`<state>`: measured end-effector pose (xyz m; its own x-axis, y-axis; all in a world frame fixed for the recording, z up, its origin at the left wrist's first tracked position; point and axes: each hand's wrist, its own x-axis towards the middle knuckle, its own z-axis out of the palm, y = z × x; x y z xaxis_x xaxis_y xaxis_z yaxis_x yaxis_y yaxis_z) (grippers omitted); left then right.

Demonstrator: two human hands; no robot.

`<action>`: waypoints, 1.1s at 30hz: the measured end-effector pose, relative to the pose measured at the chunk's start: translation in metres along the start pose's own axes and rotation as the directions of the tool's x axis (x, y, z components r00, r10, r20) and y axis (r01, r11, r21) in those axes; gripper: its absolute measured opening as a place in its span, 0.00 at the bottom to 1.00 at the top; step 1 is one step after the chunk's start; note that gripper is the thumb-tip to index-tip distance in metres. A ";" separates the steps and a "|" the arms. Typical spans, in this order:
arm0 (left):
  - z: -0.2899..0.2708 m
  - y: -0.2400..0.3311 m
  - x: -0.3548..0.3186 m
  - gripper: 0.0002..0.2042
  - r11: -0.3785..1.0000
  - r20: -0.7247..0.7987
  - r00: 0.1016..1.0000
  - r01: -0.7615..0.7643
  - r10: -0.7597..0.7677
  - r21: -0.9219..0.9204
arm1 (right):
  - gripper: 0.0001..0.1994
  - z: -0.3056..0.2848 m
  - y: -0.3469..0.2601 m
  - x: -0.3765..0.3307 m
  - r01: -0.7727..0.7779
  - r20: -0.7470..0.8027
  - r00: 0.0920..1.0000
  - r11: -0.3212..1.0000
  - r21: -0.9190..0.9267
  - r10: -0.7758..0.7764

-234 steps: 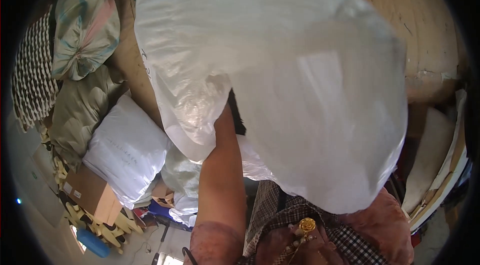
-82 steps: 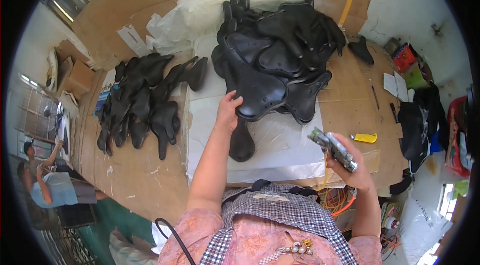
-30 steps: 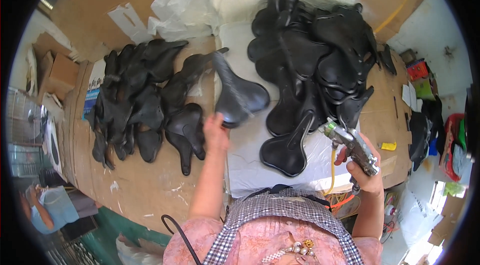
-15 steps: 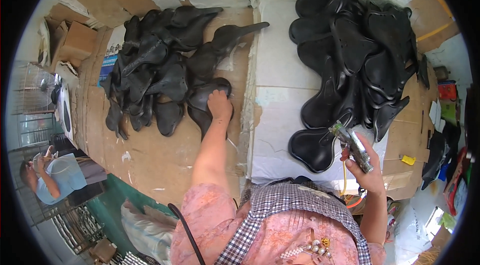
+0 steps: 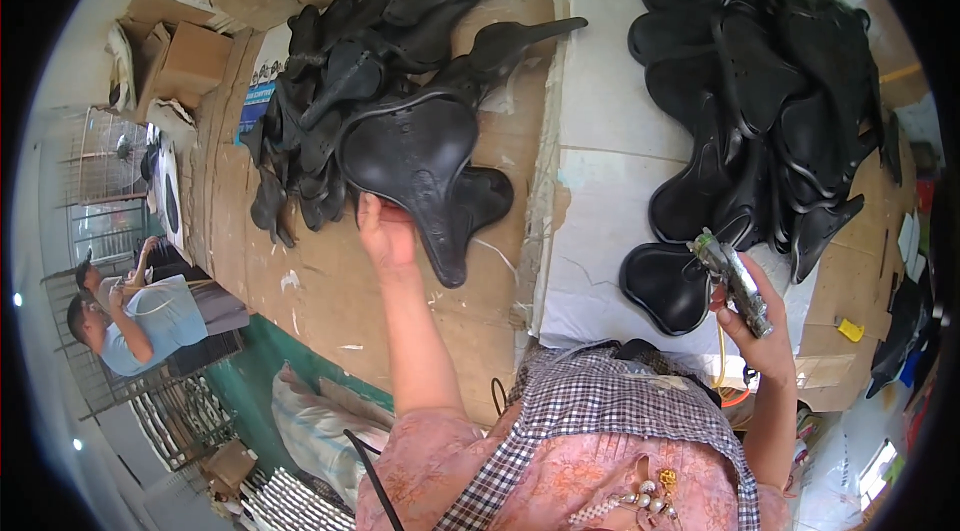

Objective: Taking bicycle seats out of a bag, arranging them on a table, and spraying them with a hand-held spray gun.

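My left hand [image 5: 386,231] grips the left edge of a black bicycle saddle [image 5: 408,146], fingers partly hidden beneath it. This saddle is raised in front of the left pile, its narrow nose pointing down toward me. Behind it another black saddle [image 5: 484,199] lies on the cardboard, partly covered. In my right hand [image 5: 765,336] is a worn silver gun-like air tool [image 5: 738,286], with a thin yellow hose hanging below. The tool's head points up and left, over a smooth black saddle [image 5: 660,289] at the front of the right pile.
Black saddles are heaped at left [image 5: 350,61] and right [image 5: 765,101]. Cardboard [image 5: 310,281] covers the left table and white sheeting [image 5: 600,221] the right. A yellow object [image 5: 850,329] lies at the right edge. Two people work at far left, one in a light blue shirt [image 5: 165,321].
My left hand has picked up a saddle from the left pile, raising it and moving left. My right hand still holds the tool. The whole view has shifted, and a second person now shows.
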<state>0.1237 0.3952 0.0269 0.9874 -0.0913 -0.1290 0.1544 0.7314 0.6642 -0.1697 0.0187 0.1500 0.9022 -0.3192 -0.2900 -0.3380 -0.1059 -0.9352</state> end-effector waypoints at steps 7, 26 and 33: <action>-0.061 0.031 0.058 0.16 0.963 -0.449 0.853 -0.255 0.265 0.083 | 0.31 -0.008 0.002 -0.008 0.018 -0.076 0.997 0.999 0.049 -0.014; 0.055 -0.238 0.239 0.26 0.788 -0.647 0.705 0.560 -0.291 0.255 | 0.29 -0.022 -0.010 -0.008 -0.112 -0.252 0.965 0.984 -0.135 0.075; 0.005 -0.200 0.272 0.12 0.881 -0.563 0.680 0.404 -0.470 -0.247 | 0.29 -0.021 -0.026 -0.018 -0.010 -0.108 0.994 0.997 -0.076 0.002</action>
<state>0.3611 0.2205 -0.1371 0.5795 -0.0254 -0.8146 0.5270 0.7741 0.3507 -0.1827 0.0070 0.1835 0.8676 -0.4190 -0.2678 -0.3661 -0.1737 -0.9142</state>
